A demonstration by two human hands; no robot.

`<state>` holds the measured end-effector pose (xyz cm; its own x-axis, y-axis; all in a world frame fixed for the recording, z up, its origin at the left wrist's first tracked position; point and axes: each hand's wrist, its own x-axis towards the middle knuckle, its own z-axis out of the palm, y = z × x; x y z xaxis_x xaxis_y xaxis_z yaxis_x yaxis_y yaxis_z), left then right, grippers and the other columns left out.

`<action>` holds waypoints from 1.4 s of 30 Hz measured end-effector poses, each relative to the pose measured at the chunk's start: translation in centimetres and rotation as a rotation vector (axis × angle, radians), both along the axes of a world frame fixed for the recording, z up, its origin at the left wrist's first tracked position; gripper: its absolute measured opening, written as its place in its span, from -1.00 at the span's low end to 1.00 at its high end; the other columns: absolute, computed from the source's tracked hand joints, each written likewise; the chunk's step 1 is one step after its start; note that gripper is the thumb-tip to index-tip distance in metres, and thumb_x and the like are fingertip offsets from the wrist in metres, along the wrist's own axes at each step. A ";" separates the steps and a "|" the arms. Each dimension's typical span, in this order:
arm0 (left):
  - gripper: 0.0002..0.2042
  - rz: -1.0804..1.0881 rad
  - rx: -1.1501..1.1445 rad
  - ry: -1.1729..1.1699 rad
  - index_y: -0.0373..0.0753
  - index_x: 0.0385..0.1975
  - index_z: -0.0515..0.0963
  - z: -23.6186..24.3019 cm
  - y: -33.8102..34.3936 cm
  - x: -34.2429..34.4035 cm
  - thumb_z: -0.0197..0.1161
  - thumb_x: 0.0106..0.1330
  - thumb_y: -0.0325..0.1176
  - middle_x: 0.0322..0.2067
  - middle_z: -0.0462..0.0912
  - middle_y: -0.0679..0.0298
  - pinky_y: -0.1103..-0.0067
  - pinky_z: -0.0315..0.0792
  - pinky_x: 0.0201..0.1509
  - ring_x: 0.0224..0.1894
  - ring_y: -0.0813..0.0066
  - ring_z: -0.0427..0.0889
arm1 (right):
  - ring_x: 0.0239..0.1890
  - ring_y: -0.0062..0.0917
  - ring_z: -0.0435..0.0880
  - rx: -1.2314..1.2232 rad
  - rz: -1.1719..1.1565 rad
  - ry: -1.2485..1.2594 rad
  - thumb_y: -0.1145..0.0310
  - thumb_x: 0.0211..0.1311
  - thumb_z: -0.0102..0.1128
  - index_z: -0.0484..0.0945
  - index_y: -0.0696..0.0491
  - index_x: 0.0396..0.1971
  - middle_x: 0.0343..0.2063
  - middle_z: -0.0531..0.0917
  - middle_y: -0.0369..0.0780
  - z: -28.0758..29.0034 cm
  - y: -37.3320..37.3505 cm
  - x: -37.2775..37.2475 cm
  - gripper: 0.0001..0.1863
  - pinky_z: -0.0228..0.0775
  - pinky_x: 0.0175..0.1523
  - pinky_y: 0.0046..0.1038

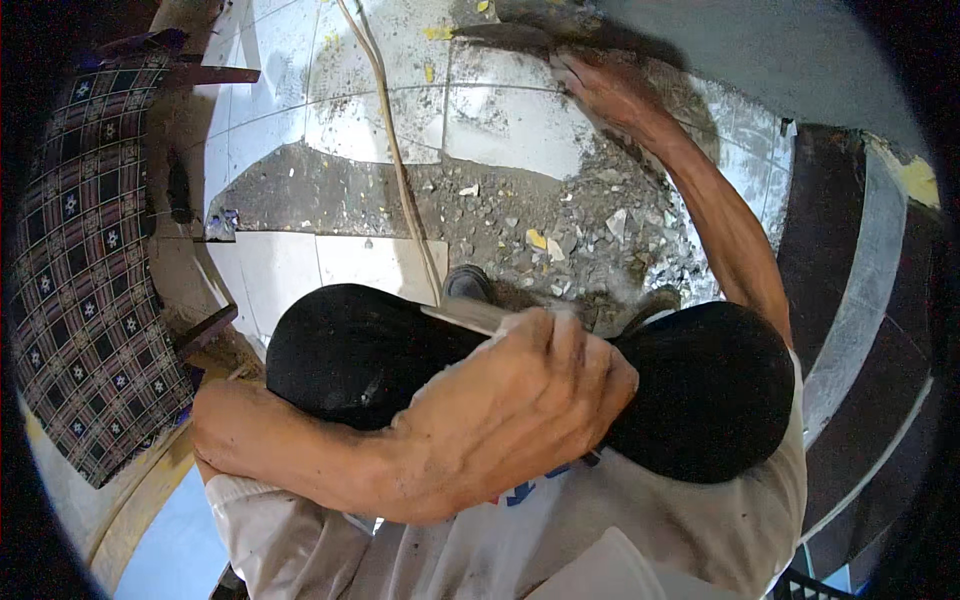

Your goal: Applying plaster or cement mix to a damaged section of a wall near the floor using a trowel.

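In front of my chest, my left hand (530,390) is closed in a fist. A flat greyish strip (465,315) sticks out of it past the thumb side; the rest is covered by the fingers. My right arm stretches far forward, and my right hand (605,92) is low by the base of the grey wall. Its fingers are drawn together near a dark flat shape (505,38); whether that is a tool or a shadow is unclear. Around it lie dusty white floor tiles (510,120). Broken tile rubble (560,235) covers a bare strip of floor nearer my feet.
A pale cable (385,110) runs down the floor toward my shoe (467,283). At the left stands something covered in checked cloth (95,260). Dark steps with pale edges (850,290) rise at the right. The grey wall (790,60) borders the far right.
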<state>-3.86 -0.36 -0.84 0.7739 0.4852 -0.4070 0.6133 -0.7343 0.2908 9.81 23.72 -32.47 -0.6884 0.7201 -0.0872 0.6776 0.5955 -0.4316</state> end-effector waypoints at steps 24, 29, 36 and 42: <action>-0.66 0.001 0.031 0.003 -0.28 -0.07 0.54 -0.2 0.1 0.0 0.20 0.23 -0.23 -0.29 0.59 0.28 0.53 0.50 -0.20 -0.24 0.39 0.63 | -0.22 -0.19 0.71 -0.001 0.000 0.135 0.18 0.55 0.08 0.35 -0.05 0.41 0.08 0.59 -0.10 0.3 -0.5 -1.6 -0.49 0.67 -0.14 -0.24; -0.66 0.045 0.030 0.016 -0.28 -0.06 0.54 -0.3 0.2 0.3 0.21 0.24 -0.23 -0.29 0.59 0.28 0.53 0.50 -0.21 -0.25 0.39 0.62 | -0.10 -0.13 0.72 0.054 0.164 0.224 0.10 0.56 0.05 0.42 0.01 0.33 0.26 0.52 -0.04 -0.6 0.3 -1.0 -0.52 0.66 0.00 -0.18; -0.64 0.031 0.024 0.014 -0.28 -0.03 0.54 -0.2 0.3 0.0 0.21 0.22 -0.25 -0.28 0.59 0.27 0.53 0.51 -0.19 -0.25 0.40 0.61 | -0.09 -0.10 0.77 0.197 0.052 -0.086 0.01 0.60 0.00 0.32 -0.14 0.44 0.21 0.62 -0.10 -0.4 0.0 3.3 -0.47 0.66 -0.13 -0.10; -0.64 0.030 0.037 0.017 -0.27 -0.04 0.54 -0.3 0.5 -0.1 0.23 0.21 -0.25 -0.30 0.58 0.28 0.52 0.51 -0.18 -0.26 0.40 0.61 | -0.14 -0.18 0.79 0.315 0.036 -0.079 0.05 0.59 0.01 0.30 -0.18 0.46 0.17 0.64 -0.13 -2.6 0.5 6.8 -0.47 0.71 -0.11 -0.14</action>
<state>-4.00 0.18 -1.17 0.7520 0.5230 -0.4013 0.6398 -0.7257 0.2531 16.64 24.20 -35.04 -0.7141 0.6952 0.0824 0.6774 0.7158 -0.1693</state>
